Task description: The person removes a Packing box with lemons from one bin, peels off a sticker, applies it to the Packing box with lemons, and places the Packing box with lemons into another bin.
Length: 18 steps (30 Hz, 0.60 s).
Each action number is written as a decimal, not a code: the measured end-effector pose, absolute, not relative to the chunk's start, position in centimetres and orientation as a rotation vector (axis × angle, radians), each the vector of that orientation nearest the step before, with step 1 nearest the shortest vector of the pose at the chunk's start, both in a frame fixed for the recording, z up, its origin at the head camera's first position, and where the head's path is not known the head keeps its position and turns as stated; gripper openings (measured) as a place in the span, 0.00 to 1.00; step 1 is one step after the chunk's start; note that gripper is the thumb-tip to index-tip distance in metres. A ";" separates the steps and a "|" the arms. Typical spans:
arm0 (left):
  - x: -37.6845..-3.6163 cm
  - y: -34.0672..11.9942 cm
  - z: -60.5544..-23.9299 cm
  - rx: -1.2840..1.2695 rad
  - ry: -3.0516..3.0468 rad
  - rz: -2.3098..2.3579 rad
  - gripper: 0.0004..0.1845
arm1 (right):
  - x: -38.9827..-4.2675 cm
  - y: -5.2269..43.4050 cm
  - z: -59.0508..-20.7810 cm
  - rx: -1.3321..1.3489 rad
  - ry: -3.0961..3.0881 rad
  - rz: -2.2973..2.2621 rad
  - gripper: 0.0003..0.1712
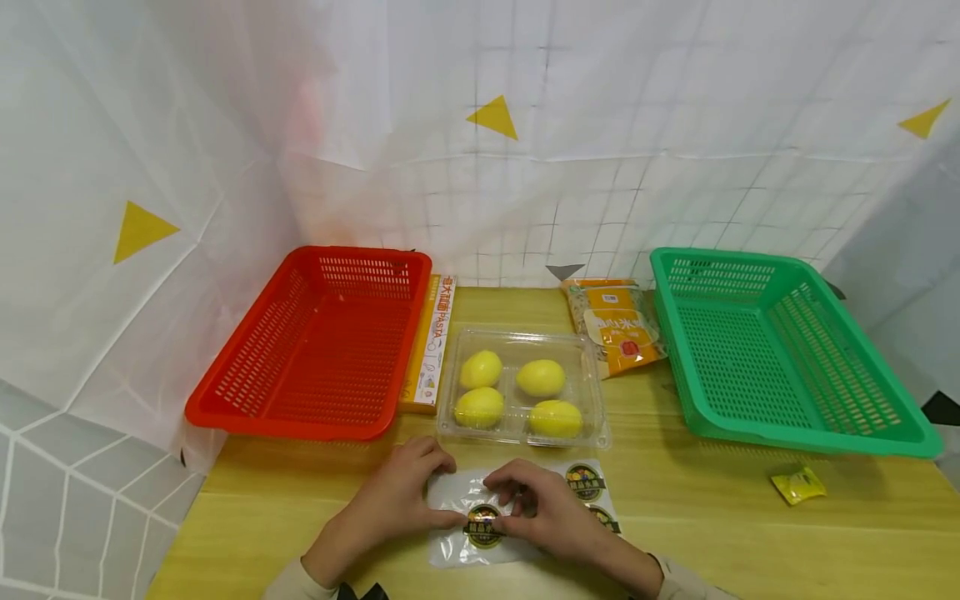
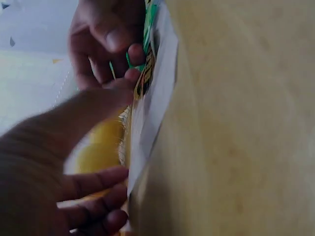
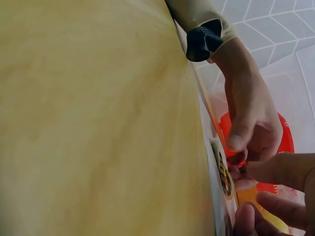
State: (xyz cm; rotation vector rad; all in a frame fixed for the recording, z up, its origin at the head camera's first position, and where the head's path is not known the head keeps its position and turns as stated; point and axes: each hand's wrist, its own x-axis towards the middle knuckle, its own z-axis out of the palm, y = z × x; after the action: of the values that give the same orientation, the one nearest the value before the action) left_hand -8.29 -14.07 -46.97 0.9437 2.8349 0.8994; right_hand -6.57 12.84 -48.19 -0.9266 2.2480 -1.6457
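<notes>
A white sheet of stickers (image 1: 450, 546) lies on the wooden table at the front middle. One round dark sticker (image 1: 483, 533) with a banner and fruit print sits between my hands. My left hand (image 1: 393, 500) has its thumb stretched to the sticker's left side, and its other fingers spread at the sheet's upper left edge. The right hand (image 1: 558, 517) has bent fingers, with the thumb at the sticker's right side. Whether it pinches the sticker's edge is hidden. In the right wrist view the sticker (image 3: 224, 176) shows beside the fingertips.
Behind the sheet stands a clear plastic box (image 1: 588, 350) holding several lemons (image 1: 542, 378). A red basket (image 1: 390, 375) and a pasta box (image 1: 431, 350) are at left. An orange food bag (image 1: 615, 325), a green basket (image 1: 682, 375) and a yellow packet (image 1: 798, 485) are at right.
</notes>
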 end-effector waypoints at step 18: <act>-7.9 -13.3 -47.1 0.930 2.664 1.239 0.05 | -6.8 13.0 -48.3 -0.726 2.100 -1.821 0.18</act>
State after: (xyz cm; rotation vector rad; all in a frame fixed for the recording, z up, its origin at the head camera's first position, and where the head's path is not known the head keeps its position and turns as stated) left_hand -7.88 -13.29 -47.08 0.9295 2.6639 1.2394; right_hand -6.84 13.03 -48.31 -0.7262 2.1000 -1.8207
